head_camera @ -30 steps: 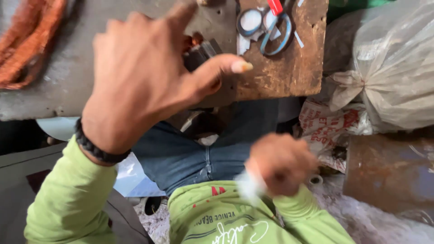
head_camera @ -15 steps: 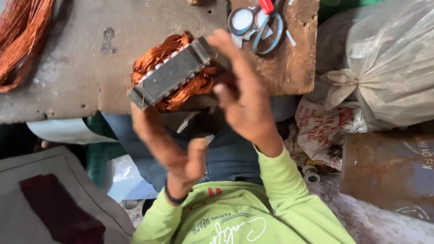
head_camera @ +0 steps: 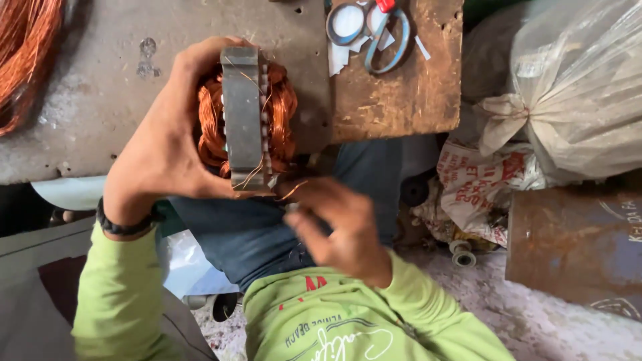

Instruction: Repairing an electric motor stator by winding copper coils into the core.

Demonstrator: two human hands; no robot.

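- We see a grey metal motor core [head_camera: 242,113] wound with orange-copper wire [head_camera: 212,127];
- our sleeves [head_camera: 117,294] are lime green, wristband [head_camera: 120,226] black;
- the scissors [head_camera: 374,30] have pale blue handles;
- the wooden board [head_camera: 401,93] is brown.

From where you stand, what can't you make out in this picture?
Head view only:
- Stator core: its bore is turned away; only the edge shows.
- Right hand: blurred by motion, so whatever its fingertips pinch cannot be told.
- Copper wire bundle: cut off by the left and top edges.
- Scissors: handles only, blades cut by the top edge.
- Left hand: palm hidden behind the core.
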